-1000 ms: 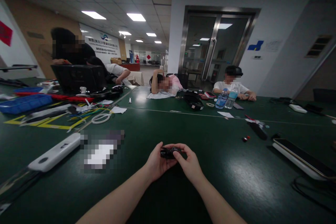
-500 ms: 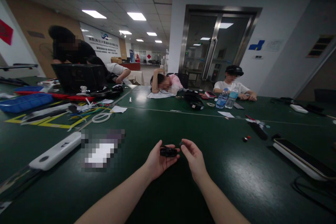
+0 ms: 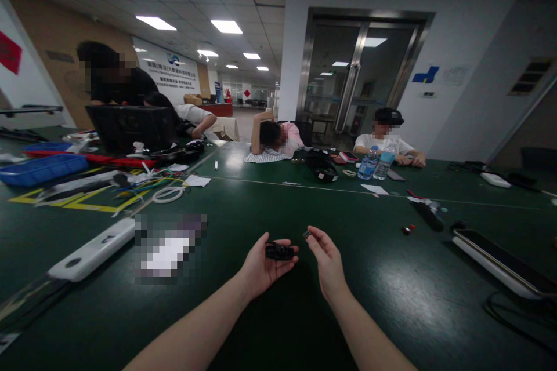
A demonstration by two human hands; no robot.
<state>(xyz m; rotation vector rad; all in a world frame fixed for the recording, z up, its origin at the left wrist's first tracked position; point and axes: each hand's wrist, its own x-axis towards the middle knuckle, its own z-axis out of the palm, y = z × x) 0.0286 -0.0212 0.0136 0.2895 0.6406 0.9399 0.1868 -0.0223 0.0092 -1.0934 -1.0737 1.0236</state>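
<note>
In the middle of the head view, my left hand [image 3: 261,269] is turned palm up. It cradles a black bundle [image 3: 279,251] that looks like a coiled cable, lying across its curved fingers. To the right, my right hand [image 3: 325,255] pinches a small dark piece with a shiny tip [image 3: 306,234], perhaps a plug, between thumb and forefinger. A short gap separates the two hands. Whether a cord joins the small piece to the bundle I cannot tell. Both hands are held above the dark green table [image 3: 243,208].
A white power strip [image 3: 96,249] and a pixelated phone-like object [image 3: 172,249] lie left. Loose wires [image 3: 139,182] and a blue tray [image 3: 43,170] are beyond. Water bottles [image 3: 384,162] stand at the far right; a phone on a white block [image 3: 500,261] lies nearer. Several people sit or lean around the table.
My right hand has shifted slightly right and up, away from my left hand, carrying the small piece. The left hand and black bundle have stayed in place.
</note>
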